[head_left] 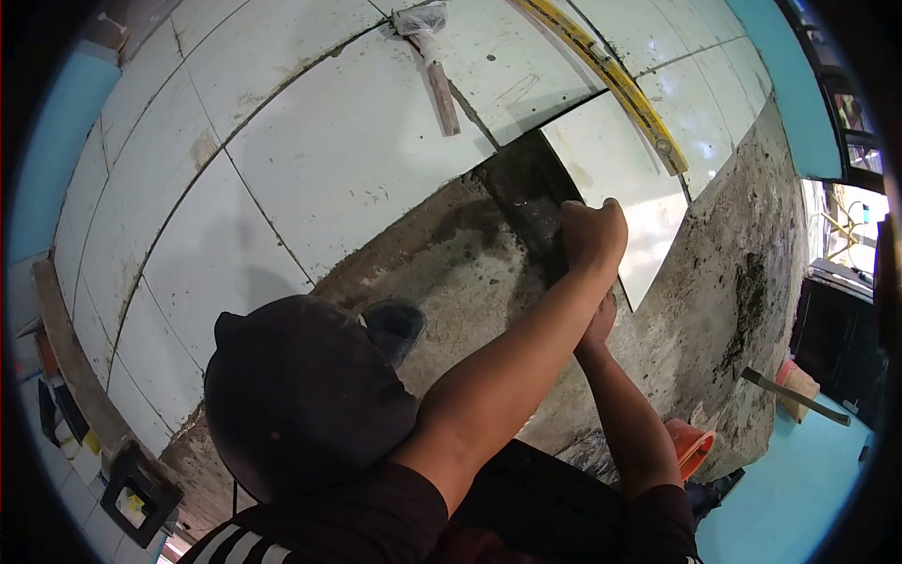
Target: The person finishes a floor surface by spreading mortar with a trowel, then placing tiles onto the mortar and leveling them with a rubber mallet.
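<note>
A white floor tile (631, 179) lies at the edge of the laid tiles, a dark gap along its left side. My left hand (597, 232) is closed in a fist over that left edge; what its fingers hold is hidden. Below it, partly behind my left forearm, my right hand (599, 322) grips the tile's near edge close to the corner. Dark, wet-looking mortar (531, 211) fills the strip beside my left hand. A yellow spirit level (625, 89) rests across the far part of the tile and its neighbours.
A mallet (437, 75) with a wooden handle lies on the laid white tiles (338, 150). Rough bare floor (723, 273) stretches right. A dark container (393, 324) stands near a rounded dark shape (301, 395). An orange bucket (691, 446) sits beside my right forearm.
</note>
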A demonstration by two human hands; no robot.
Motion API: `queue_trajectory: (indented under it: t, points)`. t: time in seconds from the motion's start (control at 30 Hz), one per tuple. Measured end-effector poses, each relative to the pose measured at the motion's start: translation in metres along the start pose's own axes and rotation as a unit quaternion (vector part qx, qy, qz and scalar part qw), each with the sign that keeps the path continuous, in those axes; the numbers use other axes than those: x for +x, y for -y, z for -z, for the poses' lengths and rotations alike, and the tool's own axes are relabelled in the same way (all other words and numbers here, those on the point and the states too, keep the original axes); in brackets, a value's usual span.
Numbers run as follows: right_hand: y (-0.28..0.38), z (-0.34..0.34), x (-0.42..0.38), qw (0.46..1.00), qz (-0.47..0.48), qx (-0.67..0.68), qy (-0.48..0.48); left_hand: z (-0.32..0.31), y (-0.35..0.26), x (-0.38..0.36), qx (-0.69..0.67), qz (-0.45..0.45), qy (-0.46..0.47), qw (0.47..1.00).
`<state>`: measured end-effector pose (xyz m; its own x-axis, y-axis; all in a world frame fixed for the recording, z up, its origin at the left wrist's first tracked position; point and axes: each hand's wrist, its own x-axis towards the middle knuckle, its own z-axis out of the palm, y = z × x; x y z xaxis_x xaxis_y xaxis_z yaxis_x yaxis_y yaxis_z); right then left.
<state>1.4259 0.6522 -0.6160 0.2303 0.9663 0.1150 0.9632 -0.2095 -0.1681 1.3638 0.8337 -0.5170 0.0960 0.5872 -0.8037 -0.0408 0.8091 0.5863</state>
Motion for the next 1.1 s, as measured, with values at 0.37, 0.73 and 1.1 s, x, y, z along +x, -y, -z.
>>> queue_trajectory:
  t: [0.37,0.73,1.1]
  points:
    - [-0.003,0.001,0.009,0.990,-0.086,0.074,0.088,-0.007,0.006,0.001,0.010,-0.042,-0.069,0.997]
    - [-0.001,0.006,0.008,0.990,-0.071,0.042,0.118,0.002,-0.008,-0.011,0.004,-0.022,-0.038,0.999]
    - [-0.003,-0.001,0.011,0.990,-0.102,0.066,0.077,-0.003,-0.001,-0.005,-0.019,-0.022,-0.023,0.999]
